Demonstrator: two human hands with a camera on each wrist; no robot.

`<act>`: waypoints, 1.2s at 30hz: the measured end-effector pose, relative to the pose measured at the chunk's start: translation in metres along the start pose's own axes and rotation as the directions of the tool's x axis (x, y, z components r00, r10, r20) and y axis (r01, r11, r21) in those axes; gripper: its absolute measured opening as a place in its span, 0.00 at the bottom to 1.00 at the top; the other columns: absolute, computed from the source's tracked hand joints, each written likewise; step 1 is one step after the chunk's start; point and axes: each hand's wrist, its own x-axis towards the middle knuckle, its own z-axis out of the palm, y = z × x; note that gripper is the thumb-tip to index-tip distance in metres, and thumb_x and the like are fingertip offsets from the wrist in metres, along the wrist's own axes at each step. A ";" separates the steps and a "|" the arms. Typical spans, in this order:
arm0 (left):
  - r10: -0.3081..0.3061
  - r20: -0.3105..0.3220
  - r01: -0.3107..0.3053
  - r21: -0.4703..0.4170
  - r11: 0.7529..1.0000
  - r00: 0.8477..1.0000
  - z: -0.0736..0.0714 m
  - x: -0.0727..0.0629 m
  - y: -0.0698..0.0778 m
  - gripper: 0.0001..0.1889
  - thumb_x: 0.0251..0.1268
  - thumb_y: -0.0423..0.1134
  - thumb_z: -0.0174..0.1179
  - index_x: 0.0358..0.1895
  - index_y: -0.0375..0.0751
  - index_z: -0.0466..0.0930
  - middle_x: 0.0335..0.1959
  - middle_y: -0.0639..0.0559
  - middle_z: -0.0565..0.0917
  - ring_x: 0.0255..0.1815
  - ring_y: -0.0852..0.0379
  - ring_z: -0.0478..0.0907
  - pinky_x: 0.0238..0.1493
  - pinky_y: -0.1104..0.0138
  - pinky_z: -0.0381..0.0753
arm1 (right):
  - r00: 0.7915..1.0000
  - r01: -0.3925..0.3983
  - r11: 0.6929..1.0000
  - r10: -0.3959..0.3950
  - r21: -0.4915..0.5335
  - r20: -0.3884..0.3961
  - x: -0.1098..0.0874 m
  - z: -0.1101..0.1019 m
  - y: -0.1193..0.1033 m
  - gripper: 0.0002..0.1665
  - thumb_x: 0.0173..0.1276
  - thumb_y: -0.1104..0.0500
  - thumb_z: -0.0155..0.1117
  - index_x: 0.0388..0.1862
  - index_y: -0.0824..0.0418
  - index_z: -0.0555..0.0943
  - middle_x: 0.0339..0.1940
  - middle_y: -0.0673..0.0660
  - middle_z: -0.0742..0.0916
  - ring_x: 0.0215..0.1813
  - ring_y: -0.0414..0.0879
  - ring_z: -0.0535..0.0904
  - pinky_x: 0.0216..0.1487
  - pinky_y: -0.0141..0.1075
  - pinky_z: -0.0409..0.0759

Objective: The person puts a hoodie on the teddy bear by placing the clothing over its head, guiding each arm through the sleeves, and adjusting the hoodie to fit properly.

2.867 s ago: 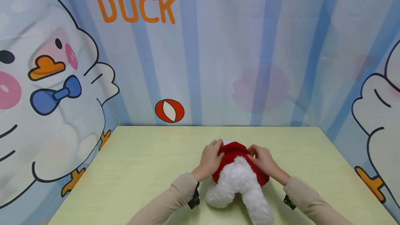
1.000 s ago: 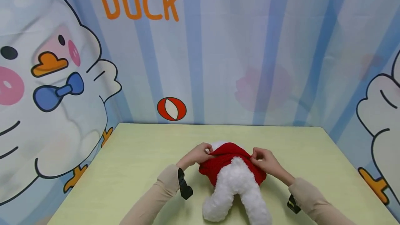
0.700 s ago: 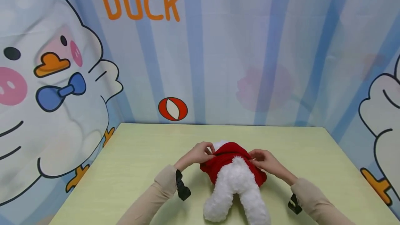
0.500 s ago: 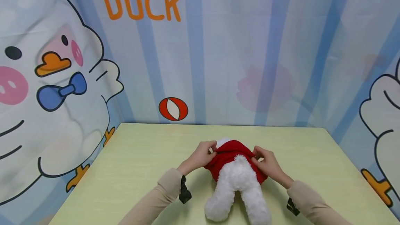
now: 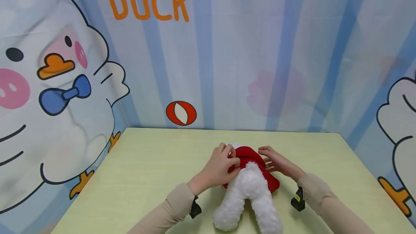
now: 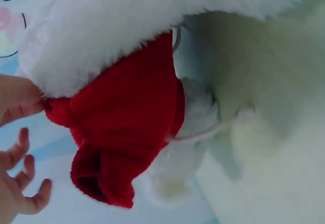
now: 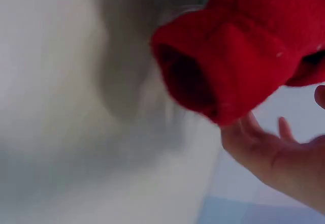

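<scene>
A white fluffy plush toy (image 5: pixel 248 183) lies on the table, its legs toward me and a small tuft of tail on top. Around its far half sits a red garment (image 5: pixel 248 153). My left hand (image 5: pixel 217 165) pinches the garment's edge between thumb and finger at its left side; in the left wrist view, a sleeve opening and a pale cord hang from the red cloth (image 6: pixel 127 112). At the right side my right hand (image 5: pixel 277 161) has its fingers spread; in the right wrist view, they lie behind an open red sleeve (image 7: pixel 218 66). The toy's head is mostly hidden.
The pale yellow-green table (image 5: pixel 156 165) extends to both sides of the toy. A blue striped curtain (image 5: pixel 227 53) with printed ducks stands behind and beside it. Both wrists carry small black devices (image 5: pixel 298 199).
The right hand has let go of the garment's right edge, and its fingers have spread. My left hand has shifted to the right, farther over the garment. The toy stays nearly in place.
</scene>
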 end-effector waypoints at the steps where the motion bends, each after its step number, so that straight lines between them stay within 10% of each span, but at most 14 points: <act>1: 0.023 0.012 -0.024 0.054 0.998 1.000 -0.001 0.001 0.003 0.07 0.52 0.42 0.60 0.21 0.53 0.74 0.31 0.55 0.69 0.34 0.59 0.61 0.33 0.69 0.57 | 0.999 0.034 0.998 -0.036 -0.044 -0.034 0.000 0.001 -0.003 0.33 0.68 0.46 0.44 0.65 0.61 0.51 0.51 0.69 0.75 0.42 0.48 0.77 0.42 0.40 0.76; 7: 0.034 0.098 -0.071 0.411 0.909 0.995 -0.003 0.005 0.014 0.12 0.57 0.51 0.57 0.20 0.52 0.75 0.33 0.54 0.69 0.36 0.56 0.62 0.36 0.63 0.60 | 0.989 0.135 0.989 -0.131 -0.060 0.070 0.004 0.004 -0.019 0.35 0.68 0.45 0.46 0.69 0.51 0.48 0.60 0.68 0.69 0.41 0.44 0.78 0.41 0.42 0.78; 12: -0.009 0.133 -0.063 0.526 0.848 0.991 0.007 0.009 0.023 0.09 0.61 0.43 0.54 0.24 0.48 0.76 0.34 0.50 0.70 0.35 0.54 0.63 0.33 0.64 0.61 | 0.980 0.120 0.990 -0.106 -0.072 0.168 0.008 0.005 -0.022 0.35 0.67 0.44 0.46 0.70 0.47 0.49 0.68 0.63 0.61 0.55 0.51 0.73 0.49 0.45 0.75; 15: -0.060 0.085 0.019 0.419 0.908 0.995 0.014 0.008 0.028 0.05 0.60 0.37 0.54 0.27 0.42 0.74 0.33 0.49 0.67 0.30 0.57 0.63 0.28 0.70 0.61 | 0.974 0.188 0.972 -0.165 -0.143 0.155 0.007 0.011 -0.020 0.36 0.65 0.45 0.51 0.70 0.47 0.52 0.70 0.60 0.58 0.64 0.55 0.63 0.58 0.49 0.68; 18: -0.193 0.044 0.191 0.039 0.981 0.980 0.020 0.003 0.033 0.04 0.59 0.32 0.53 0.27 0.38 0.71 0.36 0.46 0.63 0.25 0.60 0.62 0.24 0.77 0.60 | 0.965 0.251 0.951 -0.231 -0.180 0.121 0.005 0.019 -0.018 0.36 0.63 0.49 0.55 0.68 0.53 0.56 0.68 0.62 0.63 0.64 0.56 0.62 0.58 0.47 0.67; 20: -0.325 0.074 0.331 -0.317 0.889 0.943 0.022 0.001 0.034 0.05 0.59 0.30 0.51 0.27 0.35 0.71 0.37 0.45 0.60 0.24 0.61 0.63 0.25 0.79 0.62 | 0.958 0.280 0.943 -0.265 -0.177 0.108 0.004 0.024 -0.017 0.33 0.64 0.52 0.55 0.66 0.58 0.60 0.63 0.65 0.68 0.58 0.54 0.69 0.52 0.42 0.73; 22: -0.425 0.154 0.431 -0.573 0.697 0.892 0.022 0.000 0.035 0.07 0.61 0.31 0.49 0.26 0.35 0.72 0.38 0.45 0.59 0.27 0.60 0.64 0.30 0.77 0.65 | 0.954 0.295 0.941 -0.282 -0.164 0.099 0.003 0.027 -0.017 0.29 0.64 0.56 0.54 0.63 0.62 0.62 0.57 0.67 0.73 0.51 0.51 0.74 0.46 0.38 0.76; 24: -0.481 0.249 0.503 -0.687 0.524 0.841 0.021 0.000 0.034 0.09 0.62 0.33 0.48 0.27 0.34 0.74 0.38 0.47 0.59 0.36 0.59 0.63 0.34 0.74 0.65 | 0.953 0.301 0.940 -0.292 -0.162 0.078 0.004 0.031 -0.017 0.26 0.64 0.60 0.54 0.59 0.64 0.64 0.53 0.68 0.75 0.45 0.48 0.76 0.42 0.35 0.77; 26: -0.495 0.314 0.548 -0.707 0.447 0.810 0.020 0.001 0.033 0.11 0.64 0.34 0.46 0.27 0.33 0.74 0.36 0.48 0.60 0.39 0.58 0.61 0.35 0.72 0.64 | 0.955 0.296 0.939 -0.293 -0.173 0.043 0.004 0.034 -0.019 0.25 0.62 0.61 0.56 0.57 0.64 0.65 0.50 0.68 0.77 0.42 0.45 0.76 0.40 0.35 0.77; 29: -0.479 0.339 0.564 -0.678 0.472 0.809 0.021 0.001 0.032 0.12 0.64 0.36 0.46 0.24 0.34 0.72 0.34 0.49 0.59 0.42 0.59 0.56 0.35 0.72 0.62 | 0.956 0.268 0.935 -0.287 -0.234 -0.053 0.005 0.039 -0.023 0.24 0.59 0.61 0.59 0.55 0.62 0.67 0.46 0.66 0.79 0.38 0.45 0.77 0.38 0.35 0.76; 36: -0.343 0.359 0.488 -0.492 0.721 0.868 0.015 0.006 0.028 0.20 0.53 0.47 0.61 0.16 0.41 0.64 0.27 0.54 0.60 0.33 0.64 0.57 0.25 0.77 0.59 | 0.922 0.308 0.877 -0.370 -0.369 -0.111 -0.005 0.040 -0.023 0.27 0.60 0.54 0.61 0.57 0.59 0.67 0.53 0.64 0.76 0.52 0.57 0.74 0.47 0.44 0.76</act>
